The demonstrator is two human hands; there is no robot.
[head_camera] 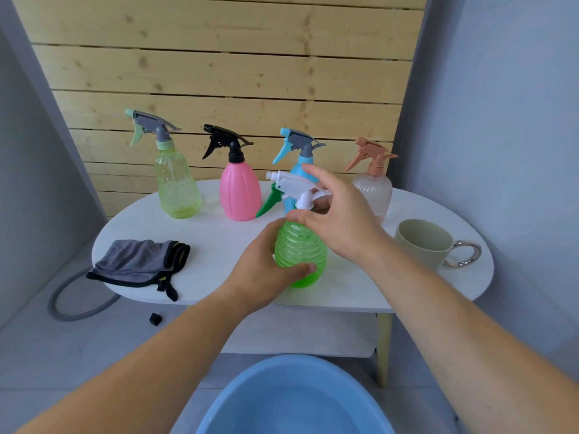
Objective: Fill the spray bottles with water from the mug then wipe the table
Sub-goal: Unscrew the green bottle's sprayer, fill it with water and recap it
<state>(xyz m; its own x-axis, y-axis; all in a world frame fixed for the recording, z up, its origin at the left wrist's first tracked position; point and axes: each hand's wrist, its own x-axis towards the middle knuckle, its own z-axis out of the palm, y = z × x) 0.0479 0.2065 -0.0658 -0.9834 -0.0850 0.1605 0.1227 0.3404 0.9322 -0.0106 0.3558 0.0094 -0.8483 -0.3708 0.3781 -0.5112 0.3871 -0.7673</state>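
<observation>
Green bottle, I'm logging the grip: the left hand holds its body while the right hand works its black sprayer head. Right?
Not quite. The head view shows the sprayer head on the green bottle is white, not black; the black one sits on the pink bottle. The left hand holds the body while the right hand works that head.

We look to be in a plain household corner: a small white oval surface (219,245) stands before a pine plank panel (219,67) between bare grey walls (501,104), with a blue plastic basin (294,399) and a grey hose (78,317) on the floor (31,355).
</observation>
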